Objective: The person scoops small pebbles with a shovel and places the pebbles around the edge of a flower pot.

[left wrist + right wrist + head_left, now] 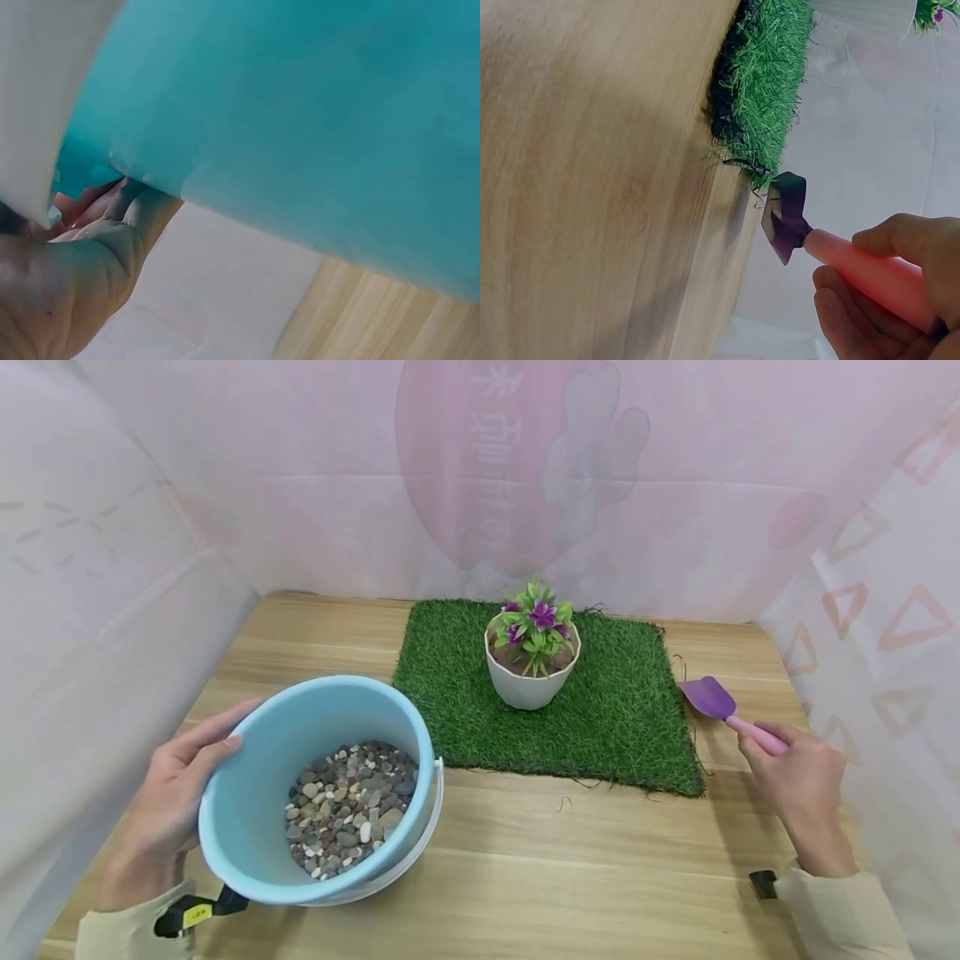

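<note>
My left hand (168, 785) grips the left rim of a light blue bucket (247, 827), which leans so its mouth faces me. Small mixed pebbles (352, 810) lie inside, and a white handle (438, 802) hangs along its right side. In the left wrist view the bucket's wall (300, 135) fills most of the picture, with the fingers partly hidden behind its edge. On the right, my right hand (806, 777) holds a small garden shovel by its pink handle (870, 274). The shovel's purple blade (708, 697) points left, beside the turf mat's right edge.
A white pot (525, 689) with a purple-flowered plant (540, 618) stands on a green artificial turf mat (622, 718). Beneath lies a wooden table (562, 868). Pale printed cloth (322, 485) hangs behind and along both sides.
</note>
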A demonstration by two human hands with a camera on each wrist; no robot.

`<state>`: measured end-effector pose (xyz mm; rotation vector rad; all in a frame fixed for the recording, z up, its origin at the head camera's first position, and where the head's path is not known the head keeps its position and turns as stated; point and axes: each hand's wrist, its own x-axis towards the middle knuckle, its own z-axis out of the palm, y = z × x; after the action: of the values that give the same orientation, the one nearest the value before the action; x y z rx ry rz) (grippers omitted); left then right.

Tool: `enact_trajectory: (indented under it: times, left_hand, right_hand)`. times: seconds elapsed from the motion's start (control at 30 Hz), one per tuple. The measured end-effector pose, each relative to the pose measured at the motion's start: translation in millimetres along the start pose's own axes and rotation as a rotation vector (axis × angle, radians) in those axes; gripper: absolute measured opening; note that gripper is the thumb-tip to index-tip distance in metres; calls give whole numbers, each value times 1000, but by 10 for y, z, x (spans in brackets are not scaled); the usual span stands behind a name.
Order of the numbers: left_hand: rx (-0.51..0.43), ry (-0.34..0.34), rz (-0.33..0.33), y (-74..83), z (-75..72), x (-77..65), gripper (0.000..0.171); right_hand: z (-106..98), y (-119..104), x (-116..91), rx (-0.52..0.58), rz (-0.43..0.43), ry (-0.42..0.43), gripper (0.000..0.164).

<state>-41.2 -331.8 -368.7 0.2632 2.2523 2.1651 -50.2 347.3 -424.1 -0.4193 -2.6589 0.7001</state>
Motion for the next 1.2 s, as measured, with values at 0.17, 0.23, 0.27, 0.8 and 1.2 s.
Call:
enact_trajectory:
  times: [0.17,0.23,0.27,0.8,1.2]
  left_hand:
    - [37,0,-20,34,106,15,45]
    - [55,-3,-16,47,148,17,44]
    - [67,-2,-10,52,168,16,44]
    - [139,-64,52,60,394,39,43]
    - [192,-73,68,51,596,76,41]
  right_hand:
    - [3,-3,5,3,-19,16,35]
    - [10,-2,8,1,-30,24,34]
    - [17,1,12,-1,-35,33,34]
    - [68,18,26,1,-78,71,31]
    - [56,17,-8,9,-124,119,27]
